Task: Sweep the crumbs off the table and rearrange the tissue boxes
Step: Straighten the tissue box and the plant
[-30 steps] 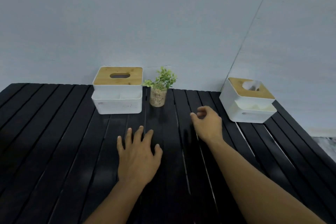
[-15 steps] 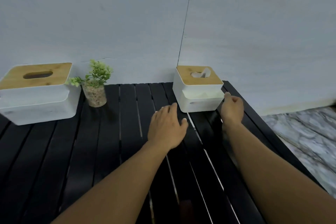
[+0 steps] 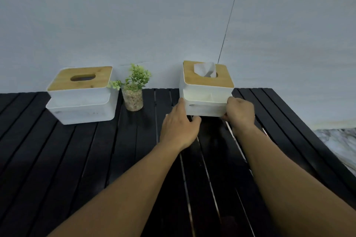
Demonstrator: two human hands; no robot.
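The tissue box (image 3: 207, 102) stands at the back of the surface (image 3: 77, 150), close to the wall and right of middle: a rounded white plastic body in two stepped tiers under a flat, pale wood lid, with a crumpled white tissue (image 3: 205, 69) rising from the slot. Both hands grasp its lower tier. The left hand (image 3: 179, 127) lies along the box's left side with its thumb curled at the bottom front edge, and the right hand (image 3: 239, 112) is curled round the bottom right corner. Whether the base rests on the slats cannot be told. The surface is made of glossy black slats with narrow gaps running away from the person. Its right edge runs close beside the right forearm, and beyond it lies grey-veined marble floor (image 3: 337, 146). A second tissue box (image 3: 81, 102) of the same make, its oval slot dark, stands well apart to the left. Just beside that one is a small green plant (image 3: 134, 79) in a clear glass jar of pebbles. A wide run of bare slats lies between the jar and the held box, and more in front of all three.
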